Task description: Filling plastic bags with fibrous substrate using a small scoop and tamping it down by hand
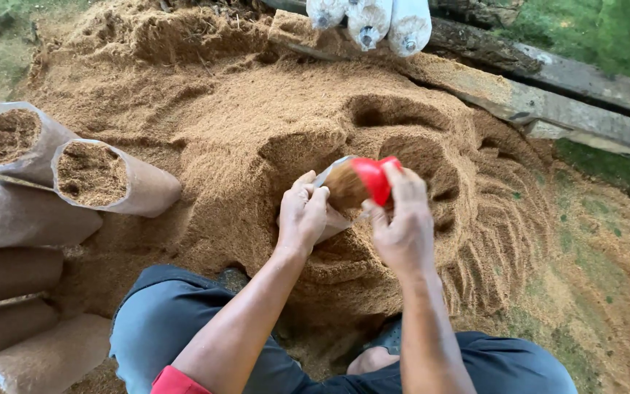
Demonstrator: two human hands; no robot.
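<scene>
A big heap of brown sawdust [257, 117] lies on the ground in front of me. My left hand [302, 213] grips the mouth of a clear plastic bag [329, 219] partly filled with sawdust and holds it open. My right hand [402, 219] holds a small red scoop [370, 177] tilted over the bag's mouth, with sawdust in it. Both hands are close together just above the heap's hollowed front.
Several filled sawdust bags [111, 179] lie stacked at the left, two with open tops. Three white sealed bags [370, 22] rest at the top on weathered wooden planks [548, 95]. Grass shows at the right. My knees [176, 306] are at the bottom.
</scene>
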